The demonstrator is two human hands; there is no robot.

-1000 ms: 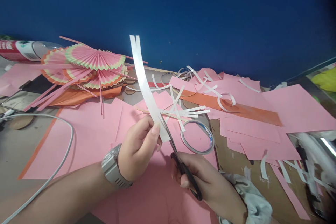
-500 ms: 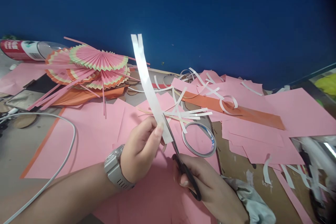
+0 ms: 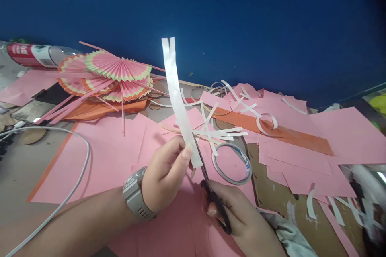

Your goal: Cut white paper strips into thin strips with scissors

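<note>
Between thumb and fingers, my left hand point(image 3: 169, 168) pinches a long white paper strip point(image 3: 177, 100) near its lower end. The strip stands up and leans left, with a slit splitting its top end. My right hand point(image 3: 232, 209) grips black-handled scissors point(image 3: 215, 204); their blades lie along the right edge of the strip, close to my left thumb. Just right of the blades, a roll of tape point(image 3: 232, 180) rests on pink paper point(image 3: 111, 156). Thin white strips point(image 3: 223, 132) lie behind the scissors.
Pleated pink paper fans point(image 3: 120, 72) and a plastic bottle point(image 3: 33, 55) are at the back left. A white cable point(image 3: 87, 152) curves across the left side. Pink sheets point(image 3: 301, 164) and an orange strip point(image 3: 286, 132) cover the right, over brown cardboard point(image 3: 271, 188). A blue surface point(image 3: 211, 16) stands behind.
The view has shifted slightly, so most things appear a little further right. Both hands keep their hold on the strip and scissors, in nearly the same pose.
</note>
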